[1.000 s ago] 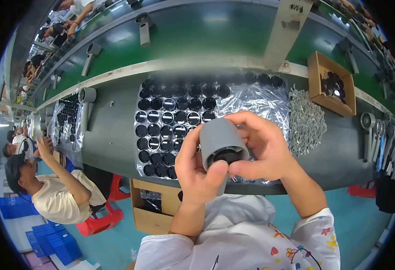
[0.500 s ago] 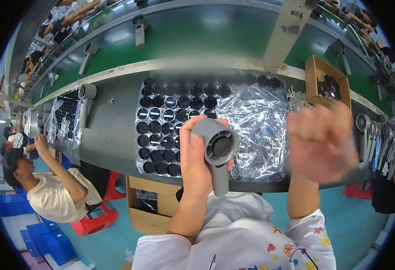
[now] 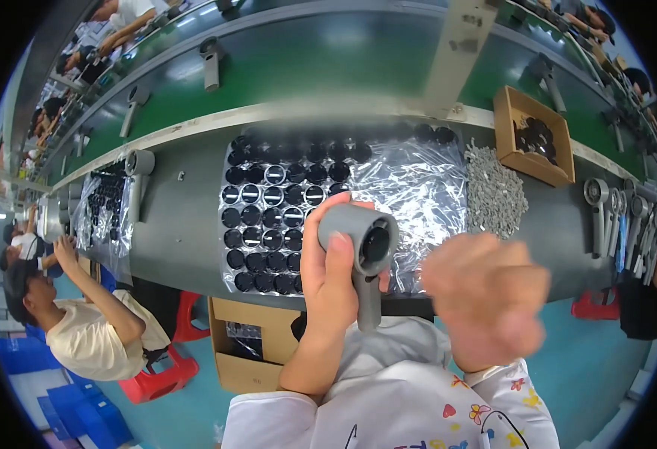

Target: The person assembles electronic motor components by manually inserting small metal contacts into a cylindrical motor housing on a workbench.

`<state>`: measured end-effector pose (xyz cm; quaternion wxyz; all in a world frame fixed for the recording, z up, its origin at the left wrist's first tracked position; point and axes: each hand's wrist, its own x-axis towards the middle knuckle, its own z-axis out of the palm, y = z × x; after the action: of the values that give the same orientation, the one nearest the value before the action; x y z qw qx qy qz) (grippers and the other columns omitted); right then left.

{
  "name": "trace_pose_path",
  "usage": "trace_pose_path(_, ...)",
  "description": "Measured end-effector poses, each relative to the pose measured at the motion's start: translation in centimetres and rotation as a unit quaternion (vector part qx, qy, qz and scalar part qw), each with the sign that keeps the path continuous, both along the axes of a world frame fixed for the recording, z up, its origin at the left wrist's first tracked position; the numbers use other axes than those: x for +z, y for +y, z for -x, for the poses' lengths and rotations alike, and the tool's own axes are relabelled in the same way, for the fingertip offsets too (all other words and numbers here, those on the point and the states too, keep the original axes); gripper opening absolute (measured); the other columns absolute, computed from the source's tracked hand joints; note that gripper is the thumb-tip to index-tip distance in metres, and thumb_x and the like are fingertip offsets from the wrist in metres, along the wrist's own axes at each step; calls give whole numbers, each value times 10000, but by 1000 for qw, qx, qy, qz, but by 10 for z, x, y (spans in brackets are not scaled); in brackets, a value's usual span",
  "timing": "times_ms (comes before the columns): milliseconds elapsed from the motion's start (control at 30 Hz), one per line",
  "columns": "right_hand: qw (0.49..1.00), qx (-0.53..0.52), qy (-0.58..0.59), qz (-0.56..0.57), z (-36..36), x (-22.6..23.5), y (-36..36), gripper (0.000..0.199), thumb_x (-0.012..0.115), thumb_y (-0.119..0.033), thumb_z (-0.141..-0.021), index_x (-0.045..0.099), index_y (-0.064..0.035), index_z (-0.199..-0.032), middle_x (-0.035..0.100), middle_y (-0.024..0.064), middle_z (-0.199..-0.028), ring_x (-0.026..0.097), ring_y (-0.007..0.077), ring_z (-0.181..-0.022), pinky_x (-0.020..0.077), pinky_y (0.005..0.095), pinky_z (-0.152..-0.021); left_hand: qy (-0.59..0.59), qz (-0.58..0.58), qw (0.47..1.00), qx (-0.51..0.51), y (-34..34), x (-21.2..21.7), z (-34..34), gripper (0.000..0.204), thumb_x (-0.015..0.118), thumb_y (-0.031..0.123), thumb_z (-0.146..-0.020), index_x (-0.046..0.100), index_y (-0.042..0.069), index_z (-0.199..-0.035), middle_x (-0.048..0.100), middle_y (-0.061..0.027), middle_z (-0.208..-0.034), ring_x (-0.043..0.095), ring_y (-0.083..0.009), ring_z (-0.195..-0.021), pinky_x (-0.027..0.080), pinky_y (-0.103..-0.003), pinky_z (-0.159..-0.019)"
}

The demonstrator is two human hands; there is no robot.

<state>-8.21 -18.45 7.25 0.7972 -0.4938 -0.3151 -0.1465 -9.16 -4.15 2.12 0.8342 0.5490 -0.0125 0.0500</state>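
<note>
Beyond left hand (image 3: 333,280) and right hand (image 3: 485,295) lies the table (image 3: 171,232), bearing a plastic sheet (image 3: 418,187). The right is apart, blurred, grip untellable; the left clasps the housing (image 3: 348,223). Work at its disc (image 3: 375,245) seems the step, needing steady support next.

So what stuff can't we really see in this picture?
All in the head view:
Right hand: blurred, so I can't tell whether it holds anything.
Grey casing: partly covered by the left hand.
Black caps: the far rows are blurred; the left hand may hide others.
Little grey pieces: too small to make out each shape.
</note>
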Motion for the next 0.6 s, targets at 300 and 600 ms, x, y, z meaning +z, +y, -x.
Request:
trace_pose_path(300,999,-23,-34,-5,-3,-27,13,377,564,-63,-885,355,-28,-574,383,47,-512,315,165,-394,242,323,-384,1,-36,995,-93,11,-4,-5,660,639,428,-989,381,14,-1433,588,-173,-1295,647,-181,-934,559,-310,-719)
trace_pose_path(600,976,-187,66,-88,-19,-48,-127,383,488,-204,-1011,266,-133,-707,195,-8,-619,223,125,-597,208,332,-593,60,-156,973,-157,67,46,-117,692,839,241,-853,440,-23,-1352,670,-121,-988,677,-169,-723,563,-296,-546)
